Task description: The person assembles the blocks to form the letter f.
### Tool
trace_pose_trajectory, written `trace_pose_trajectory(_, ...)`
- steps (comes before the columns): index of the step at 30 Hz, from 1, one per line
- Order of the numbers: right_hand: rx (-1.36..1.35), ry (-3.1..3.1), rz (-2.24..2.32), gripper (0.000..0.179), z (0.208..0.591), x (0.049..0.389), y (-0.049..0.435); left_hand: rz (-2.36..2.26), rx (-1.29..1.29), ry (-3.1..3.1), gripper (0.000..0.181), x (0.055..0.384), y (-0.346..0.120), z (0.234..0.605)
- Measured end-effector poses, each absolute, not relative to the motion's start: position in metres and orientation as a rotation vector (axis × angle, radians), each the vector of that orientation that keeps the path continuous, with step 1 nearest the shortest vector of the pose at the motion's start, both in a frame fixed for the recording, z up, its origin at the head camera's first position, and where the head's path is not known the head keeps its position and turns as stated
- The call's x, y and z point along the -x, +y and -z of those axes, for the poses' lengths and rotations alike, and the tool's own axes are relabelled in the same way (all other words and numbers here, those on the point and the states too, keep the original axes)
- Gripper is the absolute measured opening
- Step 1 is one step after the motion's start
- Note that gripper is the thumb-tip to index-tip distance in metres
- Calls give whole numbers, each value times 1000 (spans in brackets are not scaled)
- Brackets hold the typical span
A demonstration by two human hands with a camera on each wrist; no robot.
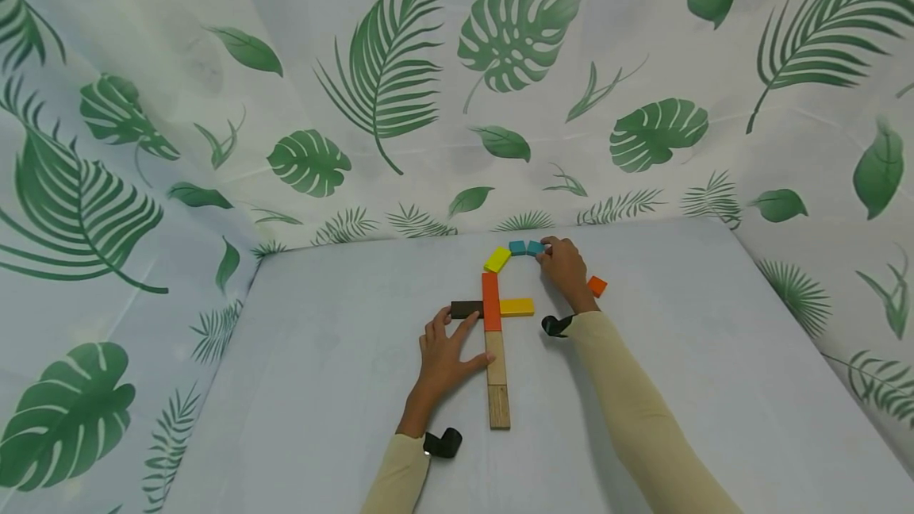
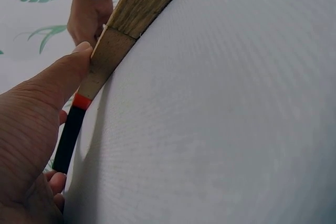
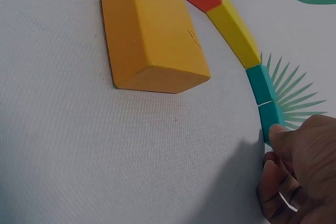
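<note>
My right hand (image 1: 564, 266) is at the outer of two small teal blocks (image 3: 270, 120), pinching its end with thumb and fingertips. The other teal block (image 3: 260, 84) sits beside it, followed by a yellow block (image 1: 497, 259) set at a slant. My left hand (image 1: 443, 355) is spread beside the column. Its thumb touches a plain wooden block (image 1: 496, 359), and its fingertips rest by the black block (image 1: 466, 308). A red-orange block (image 1: 491, 301) stands in line above the wood, between the black block and an amber block (image 1: 524, 307).
A small orange block (image 1: 597, 285) lies apart, right of my right wrist. A darker wooden block (image 1: 499, 407) ends the column nearest me. The white tabletop (image 1: 307, 387) meets a leaf-printed cloth (image 1: 400, 205) at the back and sides. Black wrist cameras sit on both wrists.
</note>
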State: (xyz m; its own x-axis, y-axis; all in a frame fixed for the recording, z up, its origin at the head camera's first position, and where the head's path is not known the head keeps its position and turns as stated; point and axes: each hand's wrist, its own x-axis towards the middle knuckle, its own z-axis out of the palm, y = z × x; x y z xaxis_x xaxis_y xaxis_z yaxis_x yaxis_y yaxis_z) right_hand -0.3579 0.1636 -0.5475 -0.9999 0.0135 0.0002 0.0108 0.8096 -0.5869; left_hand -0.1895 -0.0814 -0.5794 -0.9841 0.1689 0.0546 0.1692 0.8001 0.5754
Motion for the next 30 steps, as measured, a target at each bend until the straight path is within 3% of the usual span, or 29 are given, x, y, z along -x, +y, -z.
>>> trace_pose_trajectory(30, 54, -3001, -952, 37, 550, 358, 162, 977, 285, -2967, 76, 188, -82, 577)
